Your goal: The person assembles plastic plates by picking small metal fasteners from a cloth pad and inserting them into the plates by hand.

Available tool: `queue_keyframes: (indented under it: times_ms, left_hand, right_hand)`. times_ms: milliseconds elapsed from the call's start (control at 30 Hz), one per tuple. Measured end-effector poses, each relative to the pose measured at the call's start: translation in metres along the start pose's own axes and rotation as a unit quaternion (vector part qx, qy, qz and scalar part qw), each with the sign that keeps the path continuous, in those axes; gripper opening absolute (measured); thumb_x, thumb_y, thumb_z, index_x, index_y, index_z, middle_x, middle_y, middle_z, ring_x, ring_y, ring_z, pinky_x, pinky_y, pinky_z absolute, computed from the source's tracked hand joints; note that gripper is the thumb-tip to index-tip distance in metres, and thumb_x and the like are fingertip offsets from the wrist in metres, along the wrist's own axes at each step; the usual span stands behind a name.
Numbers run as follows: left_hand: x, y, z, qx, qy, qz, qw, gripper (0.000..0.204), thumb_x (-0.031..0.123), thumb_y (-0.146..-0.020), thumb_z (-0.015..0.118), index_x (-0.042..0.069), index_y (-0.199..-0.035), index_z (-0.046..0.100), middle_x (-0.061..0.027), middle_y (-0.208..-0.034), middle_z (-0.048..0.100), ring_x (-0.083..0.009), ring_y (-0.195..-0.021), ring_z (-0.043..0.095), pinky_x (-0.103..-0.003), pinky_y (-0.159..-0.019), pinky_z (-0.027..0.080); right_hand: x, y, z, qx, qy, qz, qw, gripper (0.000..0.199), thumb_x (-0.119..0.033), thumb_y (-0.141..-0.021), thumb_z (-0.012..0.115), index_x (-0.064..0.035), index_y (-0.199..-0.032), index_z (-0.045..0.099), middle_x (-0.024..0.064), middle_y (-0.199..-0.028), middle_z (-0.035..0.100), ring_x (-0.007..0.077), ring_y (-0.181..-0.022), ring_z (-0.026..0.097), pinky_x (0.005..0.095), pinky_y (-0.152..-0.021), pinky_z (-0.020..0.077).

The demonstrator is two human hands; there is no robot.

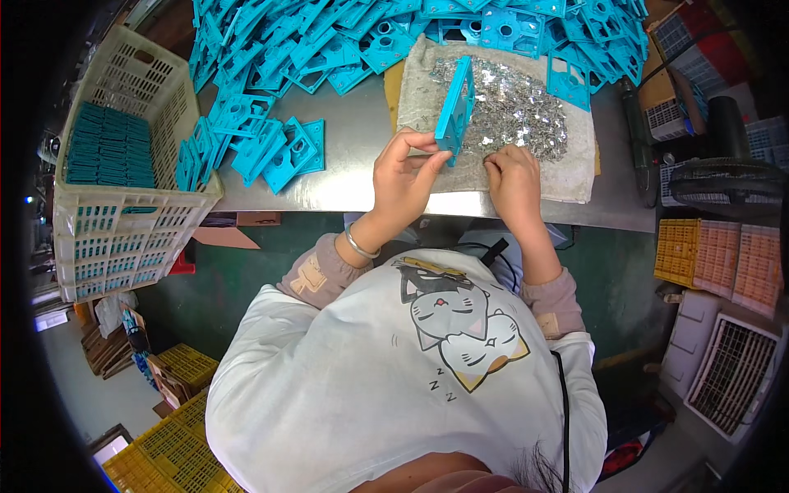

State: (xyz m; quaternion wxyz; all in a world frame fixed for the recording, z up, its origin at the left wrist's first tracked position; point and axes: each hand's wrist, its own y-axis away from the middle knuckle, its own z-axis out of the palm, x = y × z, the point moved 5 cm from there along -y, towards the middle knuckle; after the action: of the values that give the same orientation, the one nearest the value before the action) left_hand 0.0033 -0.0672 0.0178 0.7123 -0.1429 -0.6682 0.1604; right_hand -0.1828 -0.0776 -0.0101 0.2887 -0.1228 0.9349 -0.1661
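Note:
My left hand (404,175) grips a flat teal plastic part (456,105) by its lower edge and holds it upright over a grey cloth (575,174). My right hand (513,182) rests on the cloth with its fingertips pinched at the edge of a heap of small shiny metal pieces (514,107). Whether it holds one of them is hidden. A silver bangle sits on my left wrist.
A large pile of teal plastic parts (329,41) covers the back of the metal table (353,156), with a smaller group (263,148) to the left. A white crate (123,164) of stacked teal parts stands at far left. Yellow and orange crates (715,255) are right.

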Motion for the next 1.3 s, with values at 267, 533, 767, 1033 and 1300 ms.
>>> queue_keyframes:
  times_ms: [267, 533, 767, 1033, 1300]
  left_hand:
    - [-0.003, -0.001, -0.005, 0.011, 0.023, -0.001, 1.0, 0.021, -0.007, -0.086, 0.067, -0.004, -0.104, 0.058, -0.0071, -0.098, 0.057, -0.0131, -0.094, 0.063, -0.026, -0.077, 0.06]
    - [-0.004, 0.0, -0.004, 0.016, 0.053, -0.009, 0.998, 0.023, -0.007, -0.087, 0.067, -0.004, -0.106, 0.056, -0.0067, -0.098, 0.056, -0.0121, -0.091, 0.062, -0.026, -0.078, 0.06]
    - [-0.011, 0.001, -0.006, 0.025, 0.134, -0.1, 0.986, 0.026, -0.005, -0.087, 0.067, -0.002, -0.109, 0.053, -0.0075, -0.099, 0.058, -0.0123, -0.091, 0.061, -0.027, -0.077, 0.058]
    - [0.002, 0.004, 0.003, 0.015, 0.141, -0.068, 0.988, 0.025, -0.006, -0.087, 0.067, -0.002, -0.108, 0.054, -0.0073, -0.099, 0.059, -0.0126, -0.091, 0.062, -0.028, -0.077, 0.059]
    - [0.015, 0.006, 0.007, -0.028, 0.077, 0.009, 0.997, 0.027, -0.01, -0.086, 0.066, -0.003, -0.109, 0.053, -0.0071, -0.1, 0.055, -0.01, -0.094, 0.058, -0.022, -0.079, 0.055]
  right_hand:
    - [-0.006, -0.002, -0.004, -0.013, 0.038, -0.021, 0.999, 0.005, -0.006, -0.073, 0.067, -0.0025, -0.076, 0.068, 0.0108, -0.083, 0.061, 0.029, -0.087, 0.059, 0.0406, -0.081, 0.0425]
    - [-0.019, -0.005, 0.004, -0.021, 0.123, -0.08, 0.989, 0.006, -0.007, -0.07, 0.065, -0.0012, -0.072, 0.065, 0.0105, -0.079, 0.057, 0.0277, -0.085, 0.057, 0.0412, -0.079, 0.0425]
    - [-0.045, -0.01, -0.027, 0.028, -0.149, -0.052, 0.987, 0.007, -0.003, -0.071, 0.07, -0.0013, -0.075, 0.065, 0.0097, -0.081, 0.063, 0.0288, -0.078, 0.062, 0.0393, -0.072, 0.0483]
    - [-0.053, -0.01, -0.036, 0.05, -0.207, -0.067, 0.975, 0.009, -0.001, -0.07, 0.073, -0.0005, -0.077, 0.067, 0.0093, -0.08, 0.063, 0.0277, -0.076, 0.063, 0.0374, -0.068, 0.0496]
    - [-0.069, -0.009, -0.047, 0.057, -0.092, -0.176, 0.978, 0.01, -0.004, -0.075, 0.072, -0.0029, -0.08, 0.063, 0.008, -0.081, 0.059, 0.0265, -0.078, 0.058, 0.0386, -0.071, 0.0416]
